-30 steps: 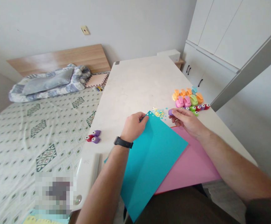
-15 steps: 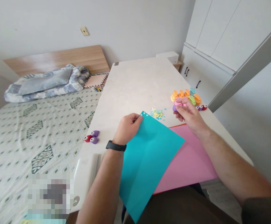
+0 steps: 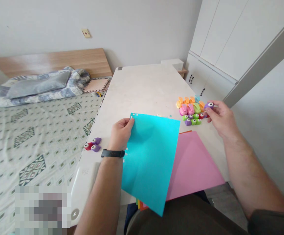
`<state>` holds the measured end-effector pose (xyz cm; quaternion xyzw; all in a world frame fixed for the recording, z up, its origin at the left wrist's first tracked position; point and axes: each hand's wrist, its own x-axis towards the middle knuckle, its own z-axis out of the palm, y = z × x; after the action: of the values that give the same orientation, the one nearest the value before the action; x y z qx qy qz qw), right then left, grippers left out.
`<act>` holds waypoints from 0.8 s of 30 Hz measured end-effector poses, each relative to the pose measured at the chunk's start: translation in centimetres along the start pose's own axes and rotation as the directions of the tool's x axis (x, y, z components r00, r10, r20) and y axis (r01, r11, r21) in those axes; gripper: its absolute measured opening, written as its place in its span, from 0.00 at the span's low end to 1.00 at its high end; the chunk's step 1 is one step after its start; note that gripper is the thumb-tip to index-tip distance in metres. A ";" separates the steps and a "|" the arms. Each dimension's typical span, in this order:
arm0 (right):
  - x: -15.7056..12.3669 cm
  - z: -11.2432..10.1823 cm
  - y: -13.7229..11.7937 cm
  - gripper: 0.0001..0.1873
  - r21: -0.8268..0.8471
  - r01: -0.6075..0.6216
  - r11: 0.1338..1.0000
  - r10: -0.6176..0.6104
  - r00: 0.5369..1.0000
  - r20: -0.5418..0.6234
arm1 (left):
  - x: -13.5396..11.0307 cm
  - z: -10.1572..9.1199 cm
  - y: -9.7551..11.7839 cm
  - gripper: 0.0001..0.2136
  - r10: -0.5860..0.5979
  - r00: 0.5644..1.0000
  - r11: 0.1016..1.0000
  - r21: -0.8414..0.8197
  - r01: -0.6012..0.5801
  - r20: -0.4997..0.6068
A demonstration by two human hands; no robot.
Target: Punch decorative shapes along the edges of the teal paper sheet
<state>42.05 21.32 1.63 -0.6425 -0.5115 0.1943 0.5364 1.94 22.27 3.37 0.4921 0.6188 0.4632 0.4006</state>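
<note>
My left hand (image 3: 122, 130), wearing a dark wristband, pinches the left edge of a turquoise paper sheet (image 3: 151, 156) near its upper corner. Small star-shaped holes show along the sheet's top left corner and left edge. Between the thumb and fingers of my right hand (image 3: 220, 117) is a purple paper punch (image 3: 208, 105) with a white eye-like button. It is raised at the right end of a group of colourful punches (image 3: 190, 109). A pink sheet (image 3: 195, 166) lies on the table, partly under the turquoise one.
At the left edge of the white table (image 3: 144, 85) sit several red and purple punches (image 3: 93, 145). A white paper trimmer-like device (image 3: 84, 186) lies near my left forearm. Beyond the table are a bed (image 3: 51, 130) and a white cabinet (image 3: 212, 71).
My right hand has moved right, with the purple punch at its fingertips. The turquoise sheet has swung to a more upright angle, now covering most of the punched-out bits.
</note>
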 end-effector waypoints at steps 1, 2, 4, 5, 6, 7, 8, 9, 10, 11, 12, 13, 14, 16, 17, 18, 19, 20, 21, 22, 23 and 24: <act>0.0 -0.7 0.8 0.24 -0.112 0.009 0.994 -0.012 1.000 -0.019 | 0.1 -0.1 -0.1 0.19 -0.001 1.000 1.000 -0.011 0.001 -0.029; 0.0 -1.4 1.8 0.24 -0.238 0.018 0.971 -0.027 0.999 -0.035 | 0.2 -0.1 -0.3 0.19 -0.002 0.999 1.000 -0.021 0.001 -0.053; -0.1 -2.3 3.6 0.23 -0.455 0.012 0.890 -0.026 0.999 -0.025 | 0.3 0.1 -0.6 0.20 -0.015 0.998 0.999 -0.045 0.012 -0.059; -0.2 -2.6 4.5 0.23 -0.527 0.003 0.850 -0.003 1.000 0.000 | 0.3 0.2 -0.8 0.21 -0.029 0.999 0.998 -0.061 0.027 -0.040; -0.2 -2.7 5.2 0.24 -0.577 -0.007 0.817 0.026 0.999 0.025 | 0.2 0.3 -1.0 0.22 -0.047 0.999 0.996 -0.080 0.046 -0.012; -0.3 -2.7 5.8 0.24 -0.610 -0.016 0.792 0.056 0.997 0.047 | 0.1 0.3 -1.1 0.22 -0.067 0.998 0.993 -0.098 0.069 0.021; -0.4 -2.6 6.3 0.23 -0.631 -0.025 0.776 0.082 0.995 0.061 | 0.0 0.4 -1.3 0.22 -0.087 0.995 0.989 -0.113 0.093 0.057; -0.5 -2.4 6.6 0.23 -0.643 -0.036 0.765 0.103 0.992 0.067 | -0.1 0.5 -1.4 0.22 -0.106 0.990 0.985 -0.128 0.117 0.090; -0.5 -2.2 6.7 0.22 -0.653 -0.046 0.756 0.117 0.991 0.066 | -0.3 0.5 -1.5 0.22 -0.121 0.986 0.980 -0.143 0.137 0.118; -0.6 -2.0 6.7 0.21 -0.660 -0.056 0.749 0.130 0.989 0.064 | -0.4 0.6 -1.6 0.21 -0.133 0.981 0.976 -0.156 0.154 0.140; -0.6 -1.8 6.7 0.21 -0.665 -0.064 0.744 0.140 0.988 0.062 | -0.6 0.7 -1.7 0.21 -0.141 0.978 0.972 -0.163 0.167 0.156; -0.6 -1.7 6.6 0.20 -0.668 -0.070 0.740 0.148 0.987 0.060 | -0.8 0.7 -1.8 0.21 -0.147 0.975 0.971 -0.165 0.174 0.164; -0.5 -1.6 6.5 0.20 -0.670 -0.075 0.738 0.153 0.987 0.058 | -0.9 0.8 -1.8 0.20 -0.150 0.975 0.971 -0.161 0.176 0.166; -0.6 -1.5 6.5 0.20 -0.659 -0.088 0.747 0.161 0.986 0.051 | -1.2 1.0 -1.9 0.20 -0.153 0.975 0.974 -0.142 0.176 0.159; -0.6 -1.5 6.5 0.20 -0.647 -0.097 0.757 0.163 0.986 0.044 | -1.3 1.1 -2.0 0.20 -0.154 0.976 0.975 -0.134 0.175 0.155; -0.7 -1.5 6.5 0.21 -0.633 -0.105 0.767 0.166 0.985 0.038 | -1.3 1.1 -2.0 0.20 -0.154 0.976 0.976 -0.129 0.174 0.151; -0.7 -1.5 6.4 0.22 -0.620 -0.112 0.777 0.168 0.985 0.032 | -1.4 1.2 -2.0 0.20 -0.155 0.977 0.977 -0.126 0.174 0.147; -0.8 -1.4 6.4 0.23 -0.607 -0.120 0.785 0.170 0.985 0.025 | -1.5 1.2 -2.0 0.20 -0.157 0.977 0.977 -0.125 0.175 0.145; -0.9 -1.4 6.3 0.23 -0.596 -0.126 0.793 0.170 0.985 0.018 | -1.5 1.2 -2.0 0.20 -0.158 0.977 0.976 -0.126 0.177 0.143; -1.0 -1.3 6.3 0.23 -0.588 -0.130 0.798 0.171 0.985 0.014 | -1.6 1.2 -2.0 0.20 -0.160 0.977 0.976 -0.127 0.179 0.143; -1.1 -1.2 6.2 0.23 -0.582 -0.133 0.802 0.172 0.985 0.012 | -1.6 1.2 -2.0 0.21 -0.163 0.976 0.975 -0.130 0.182 0.144; -1.1 -1.1 6.1 0.23 -0.577 -0.136 0.806 0.174 0.985 0.010 | -1.6 1.2 -2.0 0.21 -0.166 0.975 0.974 -0.133 0.186 0.147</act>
<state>45.25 20.40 -3.74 -0.8072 -0.5087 0.0944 0.2842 2.96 20.73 1.19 0.4347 0.5960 0.4353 0.5160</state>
